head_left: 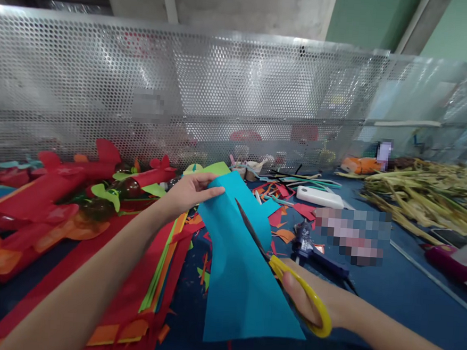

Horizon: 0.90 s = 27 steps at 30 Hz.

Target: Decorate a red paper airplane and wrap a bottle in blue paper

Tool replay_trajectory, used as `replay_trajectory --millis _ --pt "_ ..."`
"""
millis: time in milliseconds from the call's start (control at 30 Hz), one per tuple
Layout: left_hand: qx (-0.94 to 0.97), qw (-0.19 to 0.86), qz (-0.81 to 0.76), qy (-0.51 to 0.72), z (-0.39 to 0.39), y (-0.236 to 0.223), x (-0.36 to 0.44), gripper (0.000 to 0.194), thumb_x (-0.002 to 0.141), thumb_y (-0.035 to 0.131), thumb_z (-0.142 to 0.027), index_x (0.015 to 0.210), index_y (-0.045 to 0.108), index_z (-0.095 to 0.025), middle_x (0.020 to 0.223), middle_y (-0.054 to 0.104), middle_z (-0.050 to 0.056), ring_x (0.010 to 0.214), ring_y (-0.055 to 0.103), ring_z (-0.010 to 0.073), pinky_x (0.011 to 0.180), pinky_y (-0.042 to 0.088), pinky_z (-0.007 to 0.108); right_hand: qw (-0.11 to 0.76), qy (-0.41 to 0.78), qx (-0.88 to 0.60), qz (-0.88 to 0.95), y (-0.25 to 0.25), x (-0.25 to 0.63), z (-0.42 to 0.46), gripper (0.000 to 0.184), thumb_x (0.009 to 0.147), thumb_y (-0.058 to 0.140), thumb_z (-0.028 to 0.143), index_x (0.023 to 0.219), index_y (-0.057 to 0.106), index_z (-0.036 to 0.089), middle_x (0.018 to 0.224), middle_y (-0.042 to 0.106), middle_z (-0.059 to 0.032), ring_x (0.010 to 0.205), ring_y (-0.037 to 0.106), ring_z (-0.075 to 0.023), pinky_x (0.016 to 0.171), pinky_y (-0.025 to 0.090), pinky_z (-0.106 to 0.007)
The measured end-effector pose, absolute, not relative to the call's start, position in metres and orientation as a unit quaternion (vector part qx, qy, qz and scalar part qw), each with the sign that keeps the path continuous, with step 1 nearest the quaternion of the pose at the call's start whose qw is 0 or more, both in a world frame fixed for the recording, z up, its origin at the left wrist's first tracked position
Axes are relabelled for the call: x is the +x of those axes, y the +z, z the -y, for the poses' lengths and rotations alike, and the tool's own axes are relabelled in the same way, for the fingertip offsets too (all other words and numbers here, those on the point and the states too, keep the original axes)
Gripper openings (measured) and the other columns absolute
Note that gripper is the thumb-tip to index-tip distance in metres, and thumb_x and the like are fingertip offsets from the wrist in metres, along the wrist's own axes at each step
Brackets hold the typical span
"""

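A sheet of bright blue craft paper or felt [230,281] hangs in front of me, curved along its length. My left hand [192,193] pinches its upper left edge between thumb and fingers. Yellow-handled scissors [320,309] are in my right hand [301,294], with my thumb through one loop. Their dark blades lie across the blue sheet, pointing up and left towards my left hand. Whether the blades are parted is hard to see. The sheet partly hides the fingers of my right hand.
Red craft planes [44,194] and red sheets [130,274] lie left. Paper scraps [281,234], a glue gun [312,250] and a white oblong device [320,197] sit right of the blue sheet. Dried husks [428,183] are far right. A perforated metal screen [224,78] stands behind.
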<state>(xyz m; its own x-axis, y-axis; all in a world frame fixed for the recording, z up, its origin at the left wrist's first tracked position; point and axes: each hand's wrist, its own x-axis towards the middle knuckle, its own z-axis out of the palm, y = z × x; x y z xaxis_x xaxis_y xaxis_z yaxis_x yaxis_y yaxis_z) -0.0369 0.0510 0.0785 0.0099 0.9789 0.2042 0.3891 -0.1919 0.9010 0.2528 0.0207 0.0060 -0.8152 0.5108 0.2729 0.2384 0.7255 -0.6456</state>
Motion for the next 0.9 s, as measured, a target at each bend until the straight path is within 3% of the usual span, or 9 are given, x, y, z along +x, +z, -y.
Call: replay_trajectory --millis 167,333,533,900 --pt "0.629 0.360 -0.534 0.436 -0.048 0.088 -0.041 0.060 0.056 0.089 -0.064 0.099 0.079 -0.024 0.097 0.082 0.004 0.100 0.076 0.0312 0.088 0.063 0.042 0.214 0.309 -0.187 0.907 0.013 0.252 -0.022 0.066 0.099 0.008 0.076 0.079 0.043 0.024 0.071 0.050 -0.0017 0.055 0.043 -0.0156 0.051 0.042 -0.032" --pt "0.632 0.379 -0.530 0.420 -0.043 0.089 -0.045 0.058 0.060 0.089 -0.059 0.106 0.079 -0.026 0.097 0.082 0.004 0.099 0.077 0.0315 0.084 0.064 0.041 0.183 0.317 -0.183 0.912 0.022 0.253 -0.018 0.063 0.099 0.005 0.077 0.078 0.035 0.026 0.072 0.048 0.0000 0.056 0.043 -0.0147 0.052 0.040 -0.031" --pt "0.629 0.388 -0.533 0.411 -0.038 0.095 -0.043 0.060 0.058 0.091 -0.055 0.108 0.079 -0.023 0.097 0.083 0.005 0.098 0.077 0.0323 0.083 0.065 0.042 0.189 0.311 -0.209 0.907 0.024 0.254 -0.011 0.069 0.098 0.009 0.079 0.083 0.048 0.023 0.076 0.056 -0.0041 0.059 0.049 -0.0174 0.055 0.042 -0.032" --pt "0.623 0.361 -0.548 0.426 -0.034 0.099 -0.042 0.059 0.056 0.092 -0.051 0.108 0.080 -0.025 0.102 0.082 0.003 0.099 0.076 0.0305 0.084 0.065 0.039 0.220 0.358 -0.249 0.872 0.010 0.249 -0.010 0.084 0.088 0.012 0.091 0.080 0.058 0.022 0.062 0.046 0.0001 0.054 0.041 -0.0167 0.046 0.037 -0.030"
